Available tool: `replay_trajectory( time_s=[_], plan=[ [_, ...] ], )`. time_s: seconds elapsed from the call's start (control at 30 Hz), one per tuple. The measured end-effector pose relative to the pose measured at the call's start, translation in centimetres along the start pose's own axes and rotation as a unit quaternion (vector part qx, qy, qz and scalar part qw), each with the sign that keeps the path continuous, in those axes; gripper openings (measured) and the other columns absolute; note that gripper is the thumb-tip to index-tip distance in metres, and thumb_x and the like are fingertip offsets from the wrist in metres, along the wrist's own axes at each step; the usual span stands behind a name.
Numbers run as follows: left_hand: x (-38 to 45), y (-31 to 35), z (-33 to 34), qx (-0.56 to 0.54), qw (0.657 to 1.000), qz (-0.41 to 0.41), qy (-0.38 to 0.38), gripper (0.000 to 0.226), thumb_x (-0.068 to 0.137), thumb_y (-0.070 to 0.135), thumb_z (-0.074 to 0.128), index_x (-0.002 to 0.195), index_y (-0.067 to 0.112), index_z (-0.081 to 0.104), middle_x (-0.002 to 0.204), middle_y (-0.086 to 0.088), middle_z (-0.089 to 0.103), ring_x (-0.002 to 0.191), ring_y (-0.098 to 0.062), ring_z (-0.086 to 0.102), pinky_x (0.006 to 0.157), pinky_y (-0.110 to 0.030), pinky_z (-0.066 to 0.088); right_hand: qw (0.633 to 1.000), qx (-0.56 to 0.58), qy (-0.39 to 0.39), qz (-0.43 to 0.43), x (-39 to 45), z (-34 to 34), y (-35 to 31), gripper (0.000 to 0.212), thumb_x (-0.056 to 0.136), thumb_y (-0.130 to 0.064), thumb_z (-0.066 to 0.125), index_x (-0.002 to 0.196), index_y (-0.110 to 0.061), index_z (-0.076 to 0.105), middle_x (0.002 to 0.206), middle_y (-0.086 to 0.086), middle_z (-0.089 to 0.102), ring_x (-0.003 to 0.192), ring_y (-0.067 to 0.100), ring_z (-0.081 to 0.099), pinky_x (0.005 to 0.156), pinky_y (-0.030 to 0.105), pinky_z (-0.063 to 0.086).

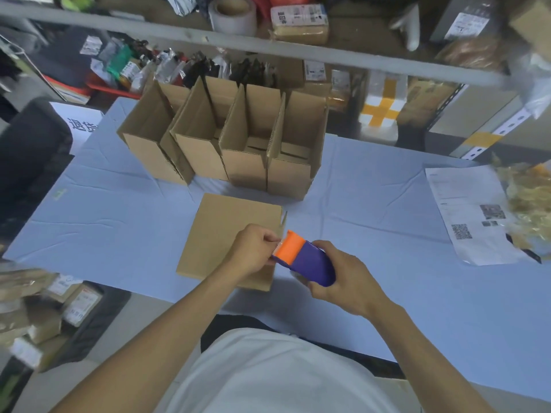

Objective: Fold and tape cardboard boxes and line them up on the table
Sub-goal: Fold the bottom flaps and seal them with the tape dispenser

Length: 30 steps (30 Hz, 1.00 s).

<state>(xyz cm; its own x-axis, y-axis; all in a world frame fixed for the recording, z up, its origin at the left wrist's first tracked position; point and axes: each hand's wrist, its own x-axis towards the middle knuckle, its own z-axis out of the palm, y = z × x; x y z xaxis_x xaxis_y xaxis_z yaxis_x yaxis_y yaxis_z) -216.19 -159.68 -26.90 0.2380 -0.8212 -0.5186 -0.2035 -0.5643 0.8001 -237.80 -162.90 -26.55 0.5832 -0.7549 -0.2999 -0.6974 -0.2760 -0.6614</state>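
Cardboard boxes (226, 138), four with open tops, stand in a row at upper centre on the blue table (372, 189); another box (226, 234) lies below, partly hidden by the hands. Left hand (253, 251) pinches the barely visible tape end; right hand (343, 278) grips the purple-orange tape dispenser (304, 259). Sheet (474, 216) print at right is unreadable.

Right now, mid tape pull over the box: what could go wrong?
1. The left hand pinches the tape end right at the tape dispenser and its serrated edge; a slip could nick fingers.
2. The closed box sits unheld near the table edge; taping pressure might shove it off.
3. The right hand alone steers, so tape may land crooked.
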Motion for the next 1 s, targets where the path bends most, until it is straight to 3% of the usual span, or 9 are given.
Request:
replay_trajectory(
  time_s=[0.07, 0.13, 0.23, 0.33, 0.47, 0.57, 0.73, 0.93, 1.0],
  plan=[
    [-0.2, -0.3, -0.3, -0.001, 1.0, -0.006, 0.014, 0.027, 0.087, 0.001, 0.064, 0.063, 0.01, 0.072, 0.06, -0.002, 0.066, 0.064, -0.015, 0.067, 0.06, -0.026, 0.057, 0.996, -0.081, 0.011, -0.027, 0.4, 0.4, -0.5, 0.05, 0.069, -0.049, 0.066, 0.111, -0.045, 0.039, 0.086, -0.019, 0.06, 0.071, 0.011, 0.059, 0.059, 0.023, 0.048],
    [-0.4, -0.5, -0.6, -0.004, 1.0, -0.012, 0.025, 0.037, 0.086, 0.001, 0.064, 0.053, 0.018, 0.069, 0.054, 0.002, 0.064, 0.058, -0.011, 0.065, 0.056, -0.023, 0.055, 0.991, -0.129, 0.012, -0.037, 0.7, 0.7, -0.8, 0.055, 0.071, -0.055, 0.064, 0.117, -0.04, 0.039, 0.093, -0.017, 0.059, 0.074, 0.013, 0.059, 0.064, 0.028, 0.051],
    [-0.3, -0.5, -1.1, 0.012, 0.998, -0.012, 0.054, 0.034, 0.085, 0.004, 0.063, 0.054, 0.018, 0.07, 0.053, 0.005, 0.065, 0.055, -0.008, 0.064, 0.054, -0.023, 0.054, 0.989, -0.138, 0.027, -0.048, 1.4, 0.9, -1.0, 0.058, 0.078, -0.06, 0.064, 0.123, -0.032, 0.041, 0.103, -0.012, 0.059, 0.08, 0.017, 0.061, 0.071, 0.035, 0.054],
    [0.2, -0.2, -1.6, 0.056, 0.994, -0.004, 0.094, 0.037, 0.084, 0.009, 0.066, 0.049, 0.021, 0.066, 0.047, 0.008, 0.061, 0.051, -0.011, 0.061, 0.058, -0.028, 0.056, 0.987, -0.143, 0.03, -0.063, 2.1, 0.5, -1.1, 0.052, 0.079, -0.054, 0.065, 0.119, -0.029, 0.043, 0.102, -0.008, 0.061, 0.079, 0.017, 0.061, 0.069, 0.032, 0.053],
    [0.5, 0.2, -1.7, 0.097, 0.988, 0.011, 0.123, 0.044, 0.082, 0.008, 0.061, 0.041, 0.024, 0.059, 0.044, 0.015, 0.057, 0.043, 0.002, 0.051, 0.047, -0.014, 0.04, 0.987, -0.146, 0.015, -0.067, 2.8, -0.2, -1.0, 0.049, 0.079, -0.051, 0.066, 0.117, -0.031, 0.043, 0.098, -0.009, 0.061, 0.077, 0.017, 0.06, 0.069, 0.034, 0.053],
    [0.8, 0.3, -1.6, 0.105, 0.986, 0.007, 0.132, 0.04, 0.083, 0.009, 0.063, 0.045, 0.021, 0.056, 0.043, 0.015, 0.054, 0.043, 0.001, 0.047, 0.047, -0.015, 0.034, 0.985, -0.159, 0.007, -0.068, 2.9, -0.8, -0.6, 0.05, 0.077, -0.05, 0.066, 0.117, -0.031, 0.042, 0.096, -0.011, 0.06, 0.076, 0.017, 0.059, 0.067, 0.033, 0.052],
    [1.9, 0.0, -3.1, 0.064, 0.99, -0.026, 0.126, 0.036, 0.081, 0.008, 0.068, 0.047, 0.019, 0.065, 0.046, 0.009, 0.06, 0.054, -0.01, 0.062, 0.06, -0.023, 0.048, 0.984, -0.174, 0.003, -0.046, 2.4, -2.0, 2.0, 0.046, 0.075, -0.052, 0.066, 0.111, -0.036, 0.042, 0.085, -0.016, 0.057, 0.069, 0.012, 0.054, 0.056, 0.025, 0.039],
    [2.6, -0.7, -4.3, 0.063, 0.989, -0.035, 0.132, 0.032, 0.079, 0.009, 0.067, 0.049, 0.019, 0.066, 0.049, 0.015, 0.062, 0.047, 0.004, 0.053, 0.057, -0.018, 0.041, 0.98, -0.196, -0.021, -0.013, 2.9, -3.7, 4.7, 0.044, 0.073, -0.058, 0.066, 0.105, -0.04, 0.041, 0.085, -0.016, 0.059, 0.071, 0.011, 0.056, 0.058, 0.026, 0.044],
    [2.5, -1.0, -3.9, 0.083, 0.988, -0.033, 0.123, 0.031, 0.08, 0.013, 0.067, 0.05, 0.019, 0.066, 0.049, 0.015, 0.063, 0.048, 0.004, 0.053, 0.053, -0.016, 0.04, 0.977, -0.21, -0.033, -0.013, 3.4, -4.1, 5.0, 0.043, 0.073, -0.057, 0.066, 0.103, -0.039, 0.042, 0.085, -0.017, 0.059, 0.072, 0.012, 0.055, 0.054, 0.024, 0.038]
  ],
)
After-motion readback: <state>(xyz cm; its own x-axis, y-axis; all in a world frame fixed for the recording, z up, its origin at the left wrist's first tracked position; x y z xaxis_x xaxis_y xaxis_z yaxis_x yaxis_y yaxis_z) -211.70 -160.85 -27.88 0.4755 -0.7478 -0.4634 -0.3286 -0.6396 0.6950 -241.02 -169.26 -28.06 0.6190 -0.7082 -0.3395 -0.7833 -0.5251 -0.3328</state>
